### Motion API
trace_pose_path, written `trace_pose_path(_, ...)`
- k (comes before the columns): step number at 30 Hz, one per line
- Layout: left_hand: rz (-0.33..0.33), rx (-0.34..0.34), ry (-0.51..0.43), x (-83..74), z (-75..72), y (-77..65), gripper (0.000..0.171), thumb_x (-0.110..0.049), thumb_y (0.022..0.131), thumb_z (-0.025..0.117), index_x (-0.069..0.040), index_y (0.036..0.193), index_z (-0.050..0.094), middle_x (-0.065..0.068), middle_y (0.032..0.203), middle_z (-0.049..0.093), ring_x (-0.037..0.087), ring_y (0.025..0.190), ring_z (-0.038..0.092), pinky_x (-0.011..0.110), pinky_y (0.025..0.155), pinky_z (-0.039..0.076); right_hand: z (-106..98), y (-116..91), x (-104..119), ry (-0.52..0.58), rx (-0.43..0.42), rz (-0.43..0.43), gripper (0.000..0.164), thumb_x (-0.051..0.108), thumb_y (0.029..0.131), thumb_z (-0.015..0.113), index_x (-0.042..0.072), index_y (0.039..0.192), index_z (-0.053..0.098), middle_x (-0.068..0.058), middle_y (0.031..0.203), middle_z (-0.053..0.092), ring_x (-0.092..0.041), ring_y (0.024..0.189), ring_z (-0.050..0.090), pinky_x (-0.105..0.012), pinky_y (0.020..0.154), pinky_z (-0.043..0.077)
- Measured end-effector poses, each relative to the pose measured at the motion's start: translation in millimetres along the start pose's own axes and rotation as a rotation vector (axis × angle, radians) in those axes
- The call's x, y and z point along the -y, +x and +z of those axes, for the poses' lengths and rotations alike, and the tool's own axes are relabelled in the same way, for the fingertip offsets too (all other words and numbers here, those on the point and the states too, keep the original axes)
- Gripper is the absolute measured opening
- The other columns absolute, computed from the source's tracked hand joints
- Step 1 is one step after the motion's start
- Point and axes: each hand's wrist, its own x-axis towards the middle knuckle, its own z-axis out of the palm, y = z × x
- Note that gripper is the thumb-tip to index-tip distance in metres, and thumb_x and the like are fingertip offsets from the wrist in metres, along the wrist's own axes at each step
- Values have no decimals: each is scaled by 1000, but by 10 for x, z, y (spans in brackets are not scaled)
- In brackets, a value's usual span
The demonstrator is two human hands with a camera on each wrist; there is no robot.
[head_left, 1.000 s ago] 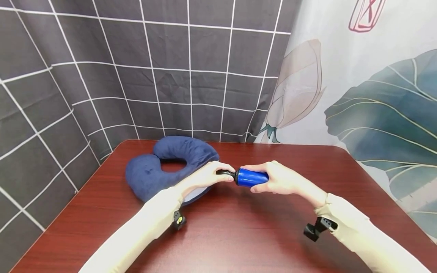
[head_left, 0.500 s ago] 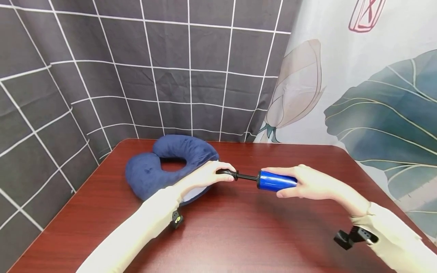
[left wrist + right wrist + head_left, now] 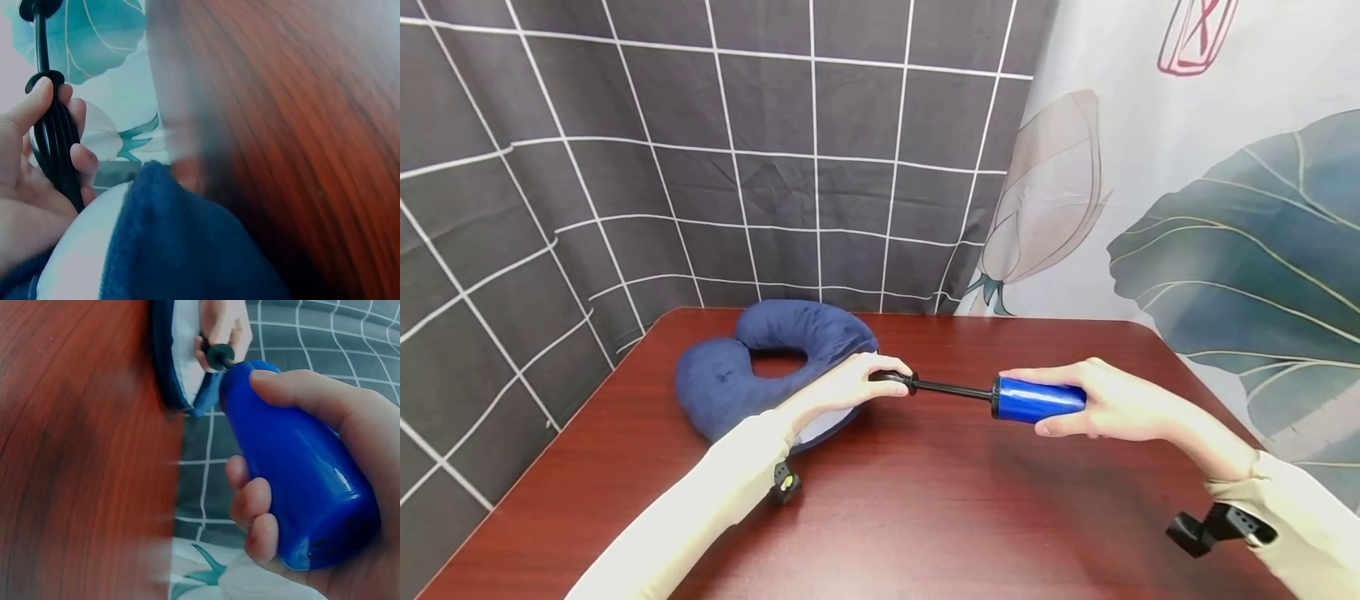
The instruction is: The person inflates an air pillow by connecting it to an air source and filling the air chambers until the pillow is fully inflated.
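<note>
A hand air pump is held level above the table, its black rod drawn out between both hands. My right hand [image 3: 1112, 404] grips the blue barrel [image 3: 1037, 402], fingers and thumb wrapped round it in the right wrist view. The black ribbed handle [image 3: 57, 131] is gripped by my left hand [image 3: 853, 382]. A navy U-shaped neck pillow [image 3: 722, 383] lies beneath and behind the left forearm. Along its edge, in the left wrist view, a zipper borders a white surface [image 3: 84, 250]. Part of the pillow's near side is hidden by the left arm.
The reddish-brown wooden table [image 3: 910, 517] stretches around the pillow and hands. Behind it hangs a dark grey curtain [image 3: 775, 192] with a white grid. A pale curtain [image 3: 1067, 250] with flower and leaf prints hangs at the right.
My right hand has moved right with the blue barrel, drawing the black rod out of the pump. The left hand stays nearly in place on the handle. The pillow has not visibly moved.
</note>
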Motion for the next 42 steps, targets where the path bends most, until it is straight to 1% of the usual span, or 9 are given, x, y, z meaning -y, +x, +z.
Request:
trace_pose_path(3, 1, -10, -28, 11, 15, -17, 26, -22, 95, 66, -9, 117, 69, 5, 107, 73, 13, 98, 62, 24, 92, 47, 57, 142, 43, 45, 7, 25, 66, 41, 85, 75, 26, 145, 50, -10, 114, 66, -14, 80, 61, -29, 52, 53)
trace_pose_path(7, 4, -26, -22, 22, 25, -23, 26, -20, 94, 66, -8, 117, 69, 6, 108, 73, 14, 98, 62, 25, 93, 47, 164, 371, 99, 60, -4, 13, 65, 40, 85, 75, 23, 144, 52, -11, 114, 66, -15, 79, 63, -29, 52, 53)
trace_pose_path(14, 63, 3, -21, 26, 44, -4, 28, -19, 95, 64, -5, 119, 67, 10, 113, 72, 19, 102, 65, 28, 96, 49, 366, 721, 213, -38, -67, -61, 63, 41, 84, 75, 23, 141, 56, -4, 121, 70, -17, 95, 65, -25, 68, 53)
trace_pose_path(19, 36, 18, -24, 33, 21, -14, 30, -20, 96, 63, -7, 123, 67, 8, 118, 72, 20, 108, 65, 31, 100, 49, 400, 814, 267, -90, -82, -76, 64, 44, 84, 74, 23, 141, 56, -4, 121, 71, -18, 97, 67, -27, 73, 53)
trace_pose_path(22, 10, 17, -18, 26, -5, -11, 31, -23, 96, 64, -10, 123, 67, 6, 118, 72, 17, 107, 64, 31, 99, 48, 358, 771, 270, -107, -87, -70, 64, 44, 84, 75, 24, 141, 56, -3, 121, 71, -17, 96, 68, -27, 74, 53)
trace_pose_path(27, -14, -2, 15, 19, -33, -18, 28, -27, 96, 64, -14, 120, 68, 3, 113, 72, 13, 100, 61, 27, 93, 47, 256, 623, 227, -86, -75, -38, 65, 45, 83, 76, 28, 142, 54, -5, 116, 71, -13, 88, 66, -25, 65, 52)
trace_pose_path(33, -7, -7, 19, 5, -42, -9, 26, -26, 95, 65, -14, 118, 69, 1, 107, 72, 11, 97, 61, 26, 91, 47, 149, 347, 70, -75, -90, -20, 65, 49, 83, 75, 32, 142, 53, -2, 115, 71, -12, 88, 63, -23, 65, 50)
trace_pose_path(36, 3, -5, 29, 9, -37, -16, 25, -27, 95, 64, -14, 117, 69, 0, 107, 73, 10, 97, 62, 25, 91, 47, 110, 191, -6, -42, -87, -22, 64, 46, 84, 76, 33, 142, 52, -1, 116, 70, -11, 87, 63, -23, 63, 52)
trace_pose_path(42, 14, 1, 33, 11, -27, -6, 25, -27, 96, 64, -15, 116, 69, -1, 106, 73, 8, 95, 61, 25, 91, 47, 43, -56, -134, -40, -120, -51, 62, 45, 84, 75, 36, 141, 52, 6, 115, 70, -3, 82, 61, -22, 61, 49)
